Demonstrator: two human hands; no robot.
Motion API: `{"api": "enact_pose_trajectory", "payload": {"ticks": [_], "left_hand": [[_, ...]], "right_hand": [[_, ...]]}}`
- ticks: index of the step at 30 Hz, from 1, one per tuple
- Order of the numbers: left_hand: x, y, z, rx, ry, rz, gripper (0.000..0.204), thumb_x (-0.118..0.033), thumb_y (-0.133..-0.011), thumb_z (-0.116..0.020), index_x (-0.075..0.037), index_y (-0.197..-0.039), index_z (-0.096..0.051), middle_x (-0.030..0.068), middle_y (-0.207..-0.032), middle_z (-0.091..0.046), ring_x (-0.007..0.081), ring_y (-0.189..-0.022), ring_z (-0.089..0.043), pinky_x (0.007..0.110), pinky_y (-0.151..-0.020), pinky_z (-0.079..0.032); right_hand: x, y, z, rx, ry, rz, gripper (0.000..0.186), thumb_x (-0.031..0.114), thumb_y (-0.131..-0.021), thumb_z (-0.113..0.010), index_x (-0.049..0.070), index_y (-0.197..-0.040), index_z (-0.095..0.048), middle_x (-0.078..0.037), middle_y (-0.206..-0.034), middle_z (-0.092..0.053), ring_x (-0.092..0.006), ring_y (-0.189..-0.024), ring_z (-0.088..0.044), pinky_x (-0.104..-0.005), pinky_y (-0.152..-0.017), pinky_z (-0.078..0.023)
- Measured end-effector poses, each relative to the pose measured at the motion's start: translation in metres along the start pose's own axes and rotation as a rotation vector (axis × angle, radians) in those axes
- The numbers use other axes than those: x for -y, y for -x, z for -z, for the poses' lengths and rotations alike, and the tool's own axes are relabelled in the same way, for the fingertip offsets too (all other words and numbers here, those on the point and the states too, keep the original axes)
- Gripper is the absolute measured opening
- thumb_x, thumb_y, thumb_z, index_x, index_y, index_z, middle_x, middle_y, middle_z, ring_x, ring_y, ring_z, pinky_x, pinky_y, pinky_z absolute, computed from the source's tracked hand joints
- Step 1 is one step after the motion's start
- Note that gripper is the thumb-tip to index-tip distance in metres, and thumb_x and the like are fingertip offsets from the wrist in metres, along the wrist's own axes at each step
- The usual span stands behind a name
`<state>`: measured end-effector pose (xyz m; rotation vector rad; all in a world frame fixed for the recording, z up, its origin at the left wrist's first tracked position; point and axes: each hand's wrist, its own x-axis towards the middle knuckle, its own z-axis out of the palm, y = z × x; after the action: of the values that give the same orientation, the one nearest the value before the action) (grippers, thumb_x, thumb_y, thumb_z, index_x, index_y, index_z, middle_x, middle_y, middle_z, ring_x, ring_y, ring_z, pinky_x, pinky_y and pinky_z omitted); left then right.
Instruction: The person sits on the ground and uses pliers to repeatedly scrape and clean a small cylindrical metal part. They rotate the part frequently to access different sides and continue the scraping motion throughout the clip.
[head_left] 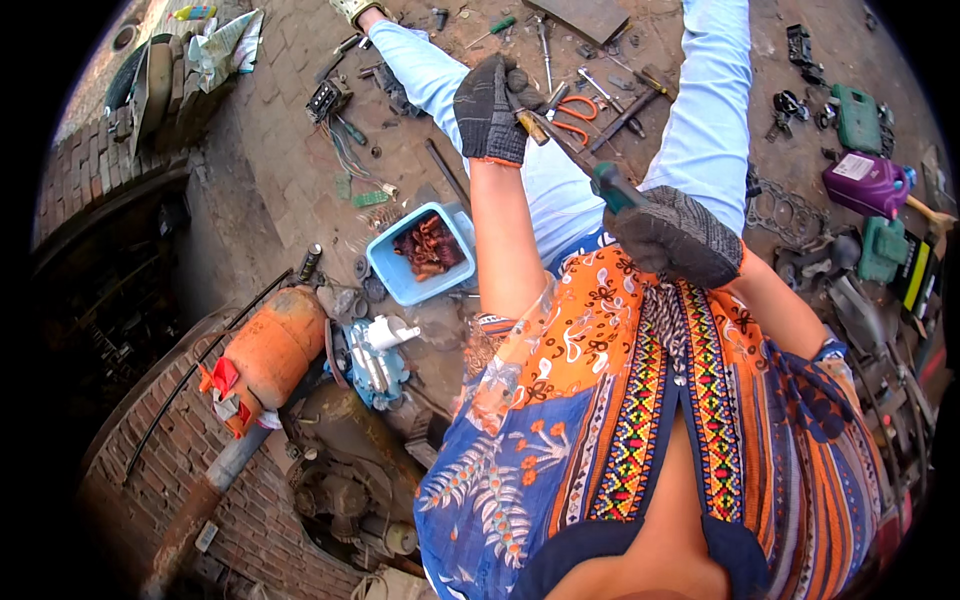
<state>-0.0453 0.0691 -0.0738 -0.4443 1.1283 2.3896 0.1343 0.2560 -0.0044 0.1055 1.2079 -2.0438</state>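
we count two gloved hands: one left hand point(490, 112), one right hand point(675, 237). we count two trouser legs point(715, 90), two green boards point(370, 199), two green plastic cases point(857, 118), one blue tub point(437, 292), one orange cylinder point(277, 345), and one purple jug point(862, 183).

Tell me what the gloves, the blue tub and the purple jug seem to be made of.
Gloves: probably knitted fabric, matte, judging by their textured surface.
Blue tub: likely moulded plastic, smooth, given its even colour and rounded corners.
Purple jug: apparently plastic, fairly glossy, with an evenly coloured moulded body.
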Motion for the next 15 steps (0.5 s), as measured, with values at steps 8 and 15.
{"api": "enact_pose_trajectory", "payload": {"ticks": [8,15], "left_hand": [[0.034,-0.031,0.009,-0.225,-0.523,-0.446,0.017,-0.014,-0.086,-0.055,0.002,-0.081,-0.057,0.0101,-0.059,-0.058,0.0158,-0.044,-0.051,0.029,-0.042,-0.042],[0.075,-0.079,0.047,-0.336,-0.841,-0.522,0.021,-0.015,-0.082,-0.058,0.002,-0.070,-0.056,0.0103,-0.056,-0.057,0.0201,-0.046,-0.053,0.035,-0.045,-0.042]], "right_hand": [[0.005,-0.023,-0.006,-0.215,0.902,0.167,0.023,0.029,-0.086,-0.055,0.006,-0.085,-0.055,-0.006,-0.066,-0.053,-0.0165,-0.058,-0.052,-0.0332,-0.048,-0.041],[-0.015,-0.049,0.008,-0.203,1.228,0.234,0.028,0.026,-0.084,-0.051,0.002,-0.098,-0.055,-0.023,-0.079,-0.058,-0.0380,-0.067,-0.058,-0.0437,-0.065,-0.045]]}}
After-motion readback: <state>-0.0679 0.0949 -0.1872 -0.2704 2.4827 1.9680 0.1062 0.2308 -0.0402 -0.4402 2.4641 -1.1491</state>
